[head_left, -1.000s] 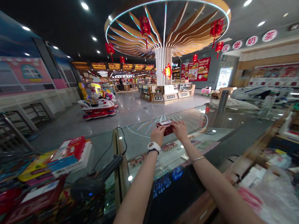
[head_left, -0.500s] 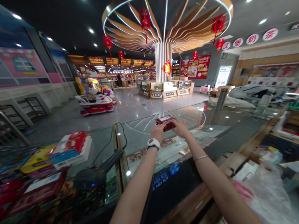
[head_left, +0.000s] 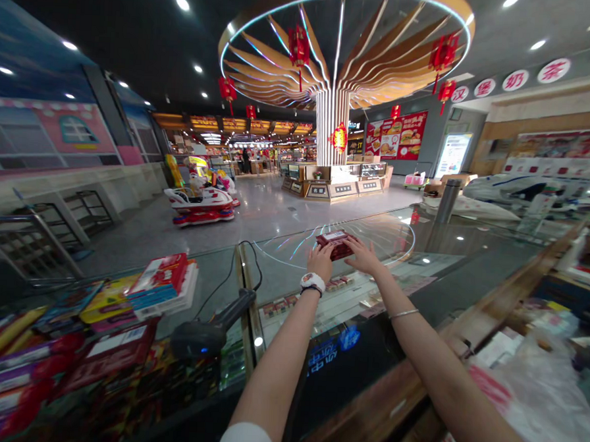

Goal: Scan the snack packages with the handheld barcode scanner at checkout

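Beyond and to the right of the black plastic handheld barcode scanner (head_left: 200, 338), a flat, rectangular, dark red glossy packet (head_left: 337, 245) sits at or just above the glass top of the desk (head_left: 282, 283). The left hand (head_left: 320, 262) touches the packet's near left side, and the right hand (head_left: 365, 256) its right end. Both hands are partly open, some fingers of the right one spread; how firmly they grip cannot be told, nor whether the glass bears the packet's weight. As far as it shows, the packet is already out well apart from the scanner; letting go is not yet done, since both hands are on it. It looks whole and closed, a pale label strip lying on its upper face, with print too small to read. A larger dark red packet with a white label (head_left: 115, 350) lies left of the scanner.
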### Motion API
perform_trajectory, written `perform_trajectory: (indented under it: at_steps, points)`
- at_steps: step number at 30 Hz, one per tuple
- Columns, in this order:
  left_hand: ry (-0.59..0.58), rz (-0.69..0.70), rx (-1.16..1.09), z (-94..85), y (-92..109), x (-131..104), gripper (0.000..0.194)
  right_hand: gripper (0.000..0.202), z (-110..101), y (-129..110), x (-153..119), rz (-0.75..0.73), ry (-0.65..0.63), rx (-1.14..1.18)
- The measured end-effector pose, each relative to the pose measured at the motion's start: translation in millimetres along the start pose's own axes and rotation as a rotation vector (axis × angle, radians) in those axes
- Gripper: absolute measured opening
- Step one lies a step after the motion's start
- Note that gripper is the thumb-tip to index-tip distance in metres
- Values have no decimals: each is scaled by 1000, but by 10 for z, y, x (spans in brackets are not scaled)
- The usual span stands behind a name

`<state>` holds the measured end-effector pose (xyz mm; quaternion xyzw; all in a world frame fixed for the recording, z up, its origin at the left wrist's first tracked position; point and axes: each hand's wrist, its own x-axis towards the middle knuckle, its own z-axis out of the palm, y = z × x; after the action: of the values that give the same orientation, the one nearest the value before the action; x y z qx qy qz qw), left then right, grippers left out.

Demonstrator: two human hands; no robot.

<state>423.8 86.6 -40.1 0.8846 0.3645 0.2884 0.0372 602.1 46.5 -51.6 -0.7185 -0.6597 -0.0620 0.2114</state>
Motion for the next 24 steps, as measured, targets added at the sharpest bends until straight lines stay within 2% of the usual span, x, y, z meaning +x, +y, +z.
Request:
perform_trajectory:
  at_steps: [4,8,18,24]
  points:
    - [5,-63,91,-59,64,-73,56,74,-35,-133,-64,-12,22,-43]
    - [-7,-69,145,-222,52,-215,59,74,-93,-360,-197,-45,58,-69]
    - [31,-34,324,-995,-6,-809,62,68,-390,-1220,-601,-246,217,-107]
    - [37,-44,376,-1448,-104,-1304,61,64,-396,-1787,-835,-317,232,-77]
